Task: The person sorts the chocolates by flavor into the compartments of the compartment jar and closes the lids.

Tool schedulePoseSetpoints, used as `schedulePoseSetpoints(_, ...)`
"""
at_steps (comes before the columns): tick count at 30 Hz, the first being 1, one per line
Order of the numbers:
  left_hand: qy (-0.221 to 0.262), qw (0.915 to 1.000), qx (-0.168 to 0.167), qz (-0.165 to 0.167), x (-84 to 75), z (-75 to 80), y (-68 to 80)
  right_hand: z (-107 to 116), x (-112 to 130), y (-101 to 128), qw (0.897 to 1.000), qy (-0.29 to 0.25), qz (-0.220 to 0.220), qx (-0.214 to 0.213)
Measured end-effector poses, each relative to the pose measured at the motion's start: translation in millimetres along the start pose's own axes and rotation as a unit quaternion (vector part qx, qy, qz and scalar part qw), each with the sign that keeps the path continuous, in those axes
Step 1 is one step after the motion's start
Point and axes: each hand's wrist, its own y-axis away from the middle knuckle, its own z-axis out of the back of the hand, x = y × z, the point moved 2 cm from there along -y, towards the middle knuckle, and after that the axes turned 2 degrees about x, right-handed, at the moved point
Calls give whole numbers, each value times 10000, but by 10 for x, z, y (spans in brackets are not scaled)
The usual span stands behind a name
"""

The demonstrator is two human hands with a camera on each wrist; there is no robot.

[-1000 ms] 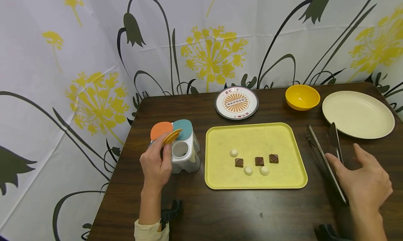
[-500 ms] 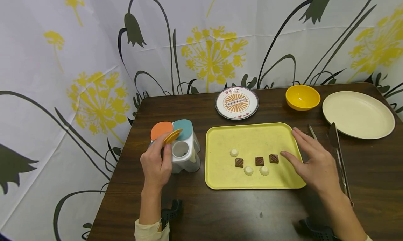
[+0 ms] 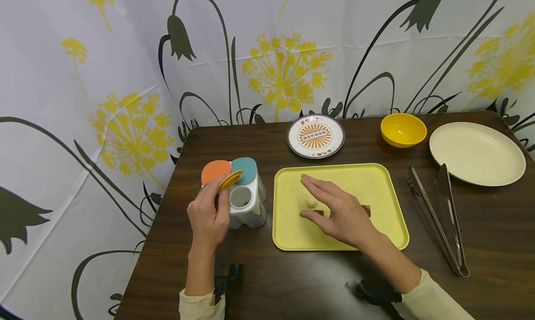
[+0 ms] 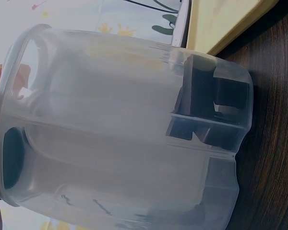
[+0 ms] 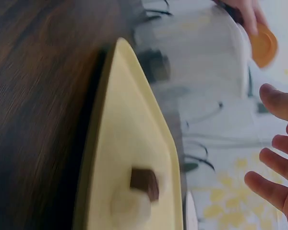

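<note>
My left hand pinches a yellow-orange round lid and tilts it up above an uncovered round opening of a white and clear divided container. Orange and teal lids cover other compartments. Low in the container, the left wrist view shows dark chunks. My right hand, fingers extended and thumb apart, hovers over the yellow tray and holds nothing. Below it appear a white sweet and parts of brown chocolates; the other sweets are hidden behind the hand.
Metal tongs lie right of the tray. Behind the tray stand a patterned white plate, a yellow bowl and a cream oval plate. A flower-print curtain hangs behind the dark wooden table.
My right hand has left the tongs and swept left across the tray to above the sweets. My left hand stays in place with the tilted lid.
</note>
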Motion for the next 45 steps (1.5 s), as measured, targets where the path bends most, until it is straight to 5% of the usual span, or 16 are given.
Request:
schedulePoseSetpoints(10, -25, 10000, 41, 28, 7, -20, 6, -395, 185, -373, 9949, -761, 454, 487)
schedulePoseSetpoints(21, -42, 9998, 107, -149, -8, -7, -10, -541, 439, -729, 9898, -930, 1040, 285)
schedulePoseSetpoints(29, -64, 9993, 137, -340, -16, 0, -16, -665, 460, -773, 9886, -890, 1131, 446)
schedulePoseSetpoints(45, 150, 9984, 131, -527, -23, -7, -32, -728, 398, -697, 9838, -1201, 1329, -31)
